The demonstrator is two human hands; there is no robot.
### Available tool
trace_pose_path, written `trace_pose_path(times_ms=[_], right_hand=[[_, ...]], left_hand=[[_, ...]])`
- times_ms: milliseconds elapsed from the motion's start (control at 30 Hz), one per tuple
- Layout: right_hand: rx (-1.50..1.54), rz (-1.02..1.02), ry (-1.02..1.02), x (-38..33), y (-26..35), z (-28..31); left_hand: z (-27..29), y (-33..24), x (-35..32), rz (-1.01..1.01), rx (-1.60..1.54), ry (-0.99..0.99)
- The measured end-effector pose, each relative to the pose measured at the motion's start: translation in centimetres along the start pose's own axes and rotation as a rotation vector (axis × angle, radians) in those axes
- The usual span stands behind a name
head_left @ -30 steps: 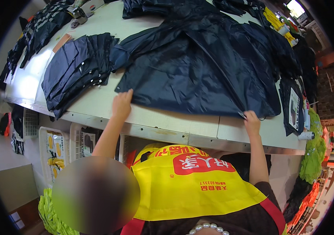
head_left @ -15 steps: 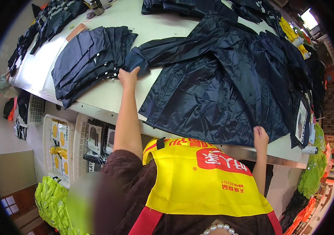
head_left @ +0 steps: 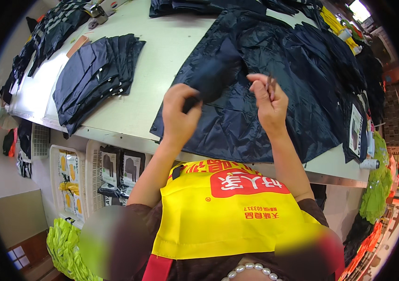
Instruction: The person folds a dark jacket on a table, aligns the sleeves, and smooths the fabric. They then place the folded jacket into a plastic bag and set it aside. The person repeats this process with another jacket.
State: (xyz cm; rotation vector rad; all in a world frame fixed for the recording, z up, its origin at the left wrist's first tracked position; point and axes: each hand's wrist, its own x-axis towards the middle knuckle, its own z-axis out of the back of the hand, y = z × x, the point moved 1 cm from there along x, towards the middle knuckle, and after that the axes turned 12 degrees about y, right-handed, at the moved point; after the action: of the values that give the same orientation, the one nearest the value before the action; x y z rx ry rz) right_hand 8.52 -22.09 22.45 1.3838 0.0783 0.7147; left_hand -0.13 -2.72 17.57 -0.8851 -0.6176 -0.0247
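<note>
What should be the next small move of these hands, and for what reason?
Perhaps steady the dark fabric in the left hand over the garment: the fabric looks raised and blurred, while the right hand, which holds a small tool, possibly snips, is close but apart.

We hold both forearms raised and leaning inward, the left forearm (head_left: 153, 172) and the right forearm (head_left: 293, 166) bare, elbows wide apart. Our left hand (head_left: 179, 114) curls its fingers in a grip; our right hand (head_left: 271, 108), well apart, has its fingers bent, forefinger pointing leftward.
</note>
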Motion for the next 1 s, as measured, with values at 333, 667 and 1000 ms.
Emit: trace_pose_path(times_ms=[333, 667, 1000], right_hand=[[-0.044, -0.404, 0.138, -7.1, -9.6, 2.9], [-0.458, -0.325, 0.236, -9.4, -15.4, 0.6], [0.047, -0.42, 0.535, -4.9, -13.9, -2.0]], left_hand=[[-6.1, 0.3, -7.2, -0.532, 0.375, 0.394], [-6.4, 5.9, -11.1, 0.112, 0.028, 0.266], [-7.1, 8.1, -6.0, 0.421, -0.359, 0.623]])
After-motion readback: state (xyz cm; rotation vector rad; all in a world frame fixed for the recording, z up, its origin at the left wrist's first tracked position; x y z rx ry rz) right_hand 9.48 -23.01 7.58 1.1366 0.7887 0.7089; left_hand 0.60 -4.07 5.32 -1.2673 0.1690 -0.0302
